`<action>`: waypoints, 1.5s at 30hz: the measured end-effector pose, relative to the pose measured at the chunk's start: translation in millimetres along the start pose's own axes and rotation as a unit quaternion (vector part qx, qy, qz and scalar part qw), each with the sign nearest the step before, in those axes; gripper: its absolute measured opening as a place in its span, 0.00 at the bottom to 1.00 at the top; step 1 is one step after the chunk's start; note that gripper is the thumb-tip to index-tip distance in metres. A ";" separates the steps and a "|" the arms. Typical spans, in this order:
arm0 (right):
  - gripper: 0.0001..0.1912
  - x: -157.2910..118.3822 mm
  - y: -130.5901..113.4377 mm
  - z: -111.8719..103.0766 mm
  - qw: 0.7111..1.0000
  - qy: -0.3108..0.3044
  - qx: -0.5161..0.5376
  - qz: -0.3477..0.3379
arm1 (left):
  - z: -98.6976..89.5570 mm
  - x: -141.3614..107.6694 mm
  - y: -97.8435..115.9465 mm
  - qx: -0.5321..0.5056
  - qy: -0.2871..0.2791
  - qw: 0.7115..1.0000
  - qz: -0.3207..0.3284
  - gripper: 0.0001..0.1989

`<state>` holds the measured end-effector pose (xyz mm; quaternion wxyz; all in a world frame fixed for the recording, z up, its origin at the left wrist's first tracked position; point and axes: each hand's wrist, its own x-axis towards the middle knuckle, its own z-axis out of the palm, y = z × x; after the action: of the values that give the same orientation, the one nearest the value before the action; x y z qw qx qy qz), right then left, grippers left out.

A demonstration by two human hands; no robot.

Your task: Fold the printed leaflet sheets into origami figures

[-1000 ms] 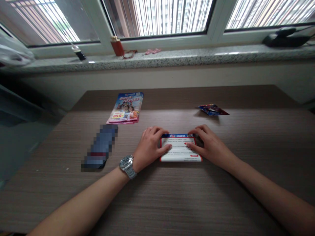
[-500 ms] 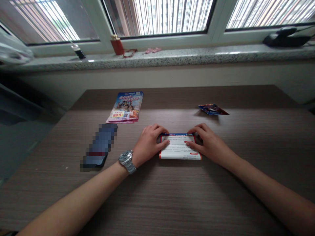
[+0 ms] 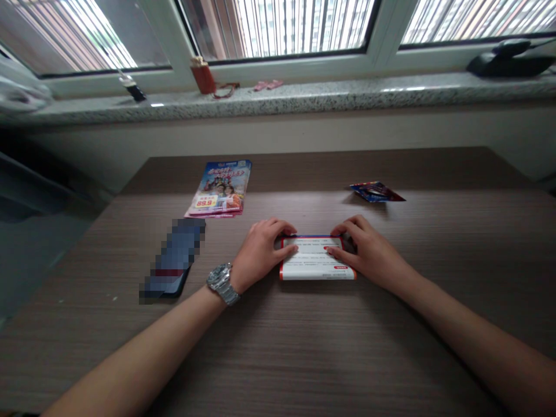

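Observation:
Between my two hands is a folded leaflet [image 3: 310,263], its white, printed side with red edges facing up and its near edge raised a little off the table. My left hand [image 3: 263,249], with a metal watch [image 3: 223,284] on the wrist, pinches the leaflet's left side, thumb on top and fingers at the far edge. My right hand [image 3: 369,249] grips the right side the same way. The far edge shows a thin blue strip. The underside of the leaflet is hidden.
On the wooden table [image 3: 278,347], a stack of colourful leaflets [image 3: 223,188] lies at the back left, with a blurred-out phone [image 3: 174,260] nearer me. A folded paper piece [image 3: 377,191] stands at the back right. A stone windowsill [image 3: 325,98] holds a red case [image 3: 202,76] and small items.
Along the leaflet's far edge, the blue strip has become narrower. Both hands keep nearly the same place and grip, and the view has shifted slightly.

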<state>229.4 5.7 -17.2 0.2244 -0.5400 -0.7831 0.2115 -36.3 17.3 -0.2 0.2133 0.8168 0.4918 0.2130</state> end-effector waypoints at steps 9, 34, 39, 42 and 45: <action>0.10 0.6 -1.5 -0.9 1.000 -0.005 0.018 0.003 | 1.4 2.3 -0.7 0.002 -0.001 1.000 -0.005 0.10; 0.10 2.0 0.2 -0.9 1.000 -0.005 0.008 -0.003 | 3.4 1.9 -3.0 -0.031 0.002 0.999 -0.010 0.09; 0.10 2.4 0.4 -0.7 1.000 -0.001 0.001 -0.005 | 2.4 1.5 -2.9 -0.037 0.001 0.999 -0.010 0.09; 0.09 2.4 -0.9 -1.1 1.000 0.000 0.001 -0.002 | 1.8 1.0 -2.6 -0.040 0.001 0.999 -0.010 0.08; 0.09 2.3 -1.6 -1.0 1.000 -0.001 0.002 0.000 | 2.1 1.0 -2.8 -0.042 0.000 0.999 -0.009 0.08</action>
<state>228.1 7.4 -15.1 0.2247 -0.5395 -0.7828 0.2137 -36.7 19.1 -3.4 0.2495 0.8025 0.4900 0.2318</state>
